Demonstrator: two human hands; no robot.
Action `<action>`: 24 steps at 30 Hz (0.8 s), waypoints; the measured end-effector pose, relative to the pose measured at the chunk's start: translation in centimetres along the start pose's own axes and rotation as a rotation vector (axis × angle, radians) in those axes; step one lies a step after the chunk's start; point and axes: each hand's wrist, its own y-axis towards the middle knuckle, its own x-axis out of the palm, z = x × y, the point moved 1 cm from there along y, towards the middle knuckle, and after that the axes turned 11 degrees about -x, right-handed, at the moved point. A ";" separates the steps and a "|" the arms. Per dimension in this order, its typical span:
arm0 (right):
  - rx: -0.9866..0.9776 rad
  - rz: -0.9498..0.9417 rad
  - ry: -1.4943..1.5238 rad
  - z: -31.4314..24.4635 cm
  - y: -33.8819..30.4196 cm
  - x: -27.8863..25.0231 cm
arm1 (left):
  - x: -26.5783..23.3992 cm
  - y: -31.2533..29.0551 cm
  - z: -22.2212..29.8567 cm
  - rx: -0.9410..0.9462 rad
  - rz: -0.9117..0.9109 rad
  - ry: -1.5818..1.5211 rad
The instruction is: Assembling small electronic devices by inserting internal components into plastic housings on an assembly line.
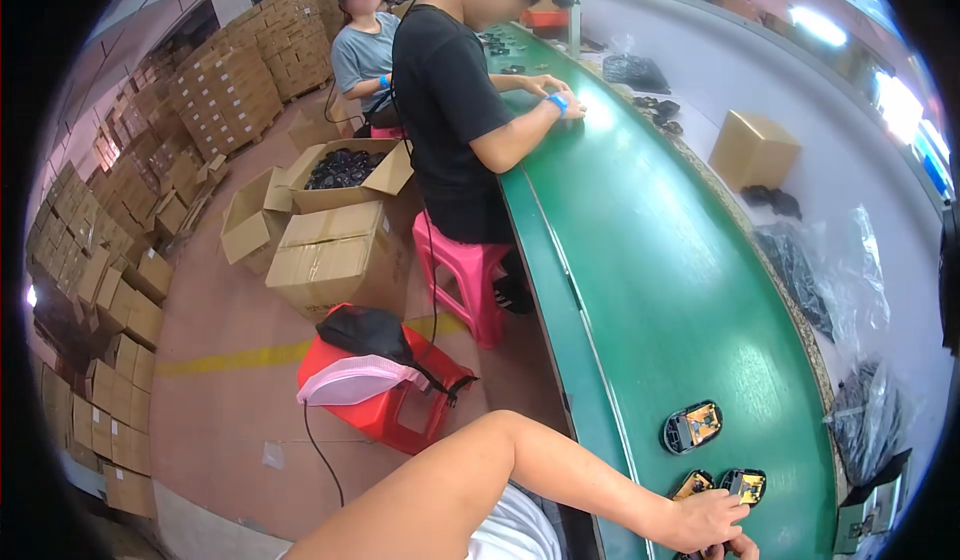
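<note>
My left hand (708, 520) reaches over the green work surface (650, 260) with its fingers bent together. Its fingertips are close to a black oval housing (746, 486) with a yellow-orange circuit board inside. Only curled fingers of my right hand (742, 548) show at the lower edge, just below the left. A dark piece shows partly under the two hands, but what they grip is hidden. Beside my left hand lies a second open housing (692, 484), partly covered by it. Farther up the bench sits a third such housing (691, 427), apart from both hands.
Two people sit along the bench's left side, the nearer one in a black shirt (450, 100) on a pink stool (460, 270). Bags lie on a red stool (400, 400) at my left. Cartons (340, 260) stand behind. Plastic bags (850, 290) and a box (752, 150) line the right.
</note>
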 end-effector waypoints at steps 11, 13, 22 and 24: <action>-0.016 0.016 0.069 0.6 -0.5 0.2 | 0.5 0.1 0.3 0.015 -0.030 0.039; 0.017 -0.017 0.053 0.4 -0.5 -0.1 | 0.5 0.1 0.3 0.017 -0.025 0.027; 0.066 -0.029 0.193 1.6 -1.3 0.3 | 0.3 0.1 0.4 0.033 -0.019 0.002; 0.077 -0.023 0.206 1.8 -1.4 0.5 | 0.2 0.0 0.5 0.031 -0.045 -0.010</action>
